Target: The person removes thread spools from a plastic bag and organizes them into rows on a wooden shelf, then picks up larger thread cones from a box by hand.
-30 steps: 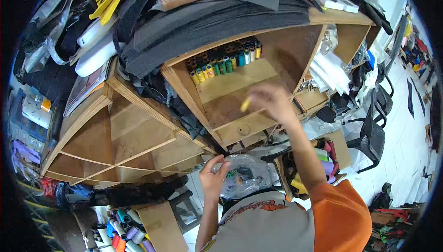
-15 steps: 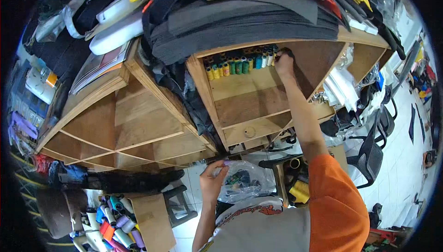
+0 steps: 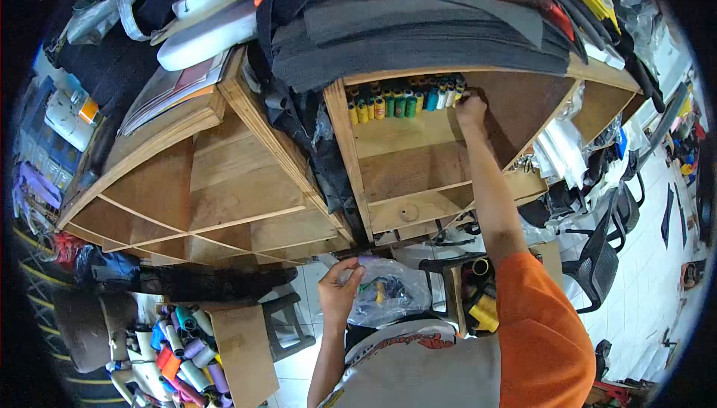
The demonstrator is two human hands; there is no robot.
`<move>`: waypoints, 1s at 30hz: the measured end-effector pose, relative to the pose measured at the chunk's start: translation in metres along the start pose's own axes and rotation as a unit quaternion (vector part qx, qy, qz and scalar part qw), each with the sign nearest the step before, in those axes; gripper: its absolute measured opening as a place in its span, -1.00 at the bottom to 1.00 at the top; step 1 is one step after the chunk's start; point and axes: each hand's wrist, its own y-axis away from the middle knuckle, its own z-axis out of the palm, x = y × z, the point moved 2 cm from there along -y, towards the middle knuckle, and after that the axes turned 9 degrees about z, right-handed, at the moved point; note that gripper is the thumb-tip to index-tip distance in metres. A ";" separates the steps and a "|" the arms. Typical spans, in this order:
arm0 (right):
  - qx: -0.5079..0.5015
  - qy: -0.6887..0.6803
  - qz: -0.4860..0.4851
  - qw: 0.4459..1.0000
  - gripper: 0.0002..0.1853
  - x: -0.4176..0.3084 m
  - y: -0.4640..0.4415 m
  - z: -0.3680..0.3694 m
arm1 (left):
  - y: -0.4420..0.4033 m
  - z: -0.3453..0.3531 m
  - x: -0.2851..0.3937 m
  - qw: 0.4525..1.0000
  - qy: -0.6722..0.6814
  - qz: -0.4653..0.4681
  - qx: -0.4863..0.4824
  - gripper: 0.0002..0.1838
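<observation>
My right hand (image 3: 471, 111) reaches into the wooden shelf (image 3: 411, 150), its fingers closed at the right end of the rows of thread spools (image 3: 400, 106). What it holds, if anything, is hidden. The front spools stand upright in yellow, green, blue and white. Lower down, my left hand (image 3: 340, 292) pinches the edge of a clear plastic bag (image 3: 390, 288) with small dark and coloured items inside. The bag is near my body, below the shelf.
Dark fabric sheets (image 3: 426, 38) lie on the shelf top. An empty-celled wooden rack (image 3: 224, 176) stands left. Boxes of larger spools (image 3: 183, 356) and yellow cones (image 3: 485, 311) sit low on both sides. Black chairs (image 3: 597, 266) stand right, a grey stool (image 3: 284, 326) lower left.
My right hand has moved up from in front of the shelf, with a yellow spool, to the end of the spool rows. My left hand stays at the bag. The view has shifted.
</observation>
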 end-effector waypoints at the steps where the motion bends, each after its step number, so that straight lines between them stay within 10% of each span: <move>1: -0.007 -0.009 0.008 1.000 -0.86 0.002 0.000 0.001 | 0.000 -0.001 0.000 1.000 0.006 -0.009 -0.002 -0.72; 4: 0.009 -0.152 0.042 0.987 -0.84 0.020 -0.011 0.014 | -0.001 -0.004 -0.002 0.999 -0.035 0.013 -0.021 -0.65; 7: -0.114 0.041 -0.034 0.992 -0.65 -0.017 0.035 -0.055 | 0.000 -0.005 0.007 0.989 -0.094 0.102 -0.041 -0.54; 8: -0.243 -0.090 0.014 0.966 -0.68 -0.031 0.057 -0.077 | -0.001 -0.006 0.006 0.985 -0.142 0.083 -0.046 -0.58; 11: -0.596 -0.291 0.067 0.746 -0.73 -0.054 0.130 -0.128 | -0.002 -0.010 0.003 0.978 -0.194 0.078 -0.018 -0.73; 15: -0.896 -0.162 0.000 0.414 -0.66 -0.065 0.257 -0.159 | -0.002 -0.003 0.025 0.997 -0.049 0.050 0.015 -0.89; 19: -0.713 -0.013 -0.254 0.653 -0.70 -0.028 0.371 -0.099 | 0.004 0.004 0.042 0.998 -0.021 0.043 0.027 -0.87; 30: -0.655 0.130 -0.254 0.700 -0.76 0.013 0.474 -0.038 | 0.033 0.005 0.056 0.988 0.003 0.152 0.011 -0.86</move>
